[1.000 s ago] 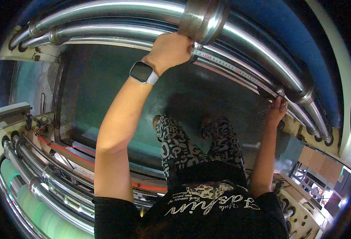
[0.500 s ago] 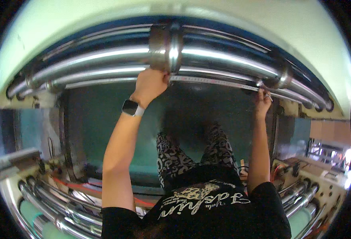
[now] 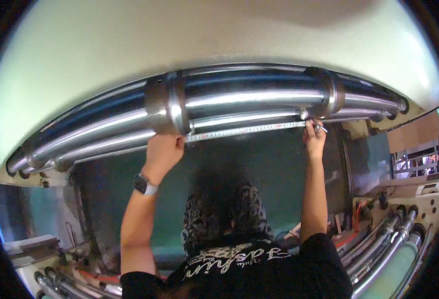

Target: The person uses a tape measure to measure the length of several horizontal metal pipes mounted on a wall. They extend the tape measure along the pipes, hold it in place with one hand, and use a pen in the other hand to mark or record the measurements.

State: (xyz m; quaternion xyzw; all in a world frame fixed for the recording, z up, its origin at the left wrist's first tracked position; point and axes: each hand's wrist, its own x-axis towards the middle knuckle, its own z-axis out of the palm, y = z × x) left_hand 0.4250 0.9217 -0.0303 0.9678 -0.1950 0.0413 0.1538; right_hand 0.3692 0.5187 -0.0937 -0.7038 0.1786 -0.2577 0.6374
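A white measuring tape (image 3: 249, 130) with dark and red markings stretches between my two hands, just below a thin metal bar. My left hand (image 3: 163, 153) is closed on its left end, right under the wide collar (image 3: 164, 107) on the steel shaft. Beneath the right-hand collar (image 3: 333, 97), my right hand (image 3: 314, 138) pinches the tape's other end. A slim silver piece (image 3: 321, 128) sticks out by the right fingers; its kind is too small to make out. The tape runs roughly alongside the polished shafts (image 3: 254, 98).
A pale machine panel (image 3: 219, 35) rises beyond the shafts. Dark green floor (image 3: 289, 184) lies below my arms. Behind me, at lower right, are more rollers (image 3: 379, 259) in a light machine frame, with an orange hose (image 3: 356, 217) nearby.
The view has shifted, so the shafts and both hands sit lower and further left in it. Both hands keep their hold on the tape beside the same collars.
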